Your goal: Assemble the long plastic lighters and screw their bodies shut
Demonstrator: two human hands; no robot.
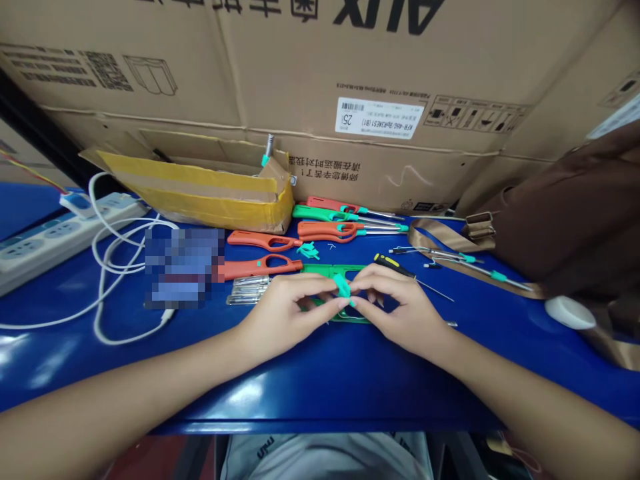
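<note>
A small teal plastic piece [343, 285] is pinched between the fingertips of my left hand [285, 307] and my right hand [407, 310], both closed on it. Another bit of teal shows at my right thumb tip, too small to make out. Just beneath my fingers lie green lighter shell parts [325, 270], partly hidden by the hands. Several clear tubes with metal parts [247, 291] rest beside my left hand. Behind my right hand is a black and yellow screwdriver [393, 263]. More small teal pieces [309, 251] sit in a loose pile beyond my left hand.
Orange lighter shells [263, 240] and long-necked lighters [330, 231] lie toward the back. A yellow-taped carton [200, 200] stands before a big cardboard sheet [280, 80]. On the left are a blurred phone-like object [185, 267], a white cable [105, 287] and a power strip [65, 230]. Lighter rods [465, 259] lie right.
</note>
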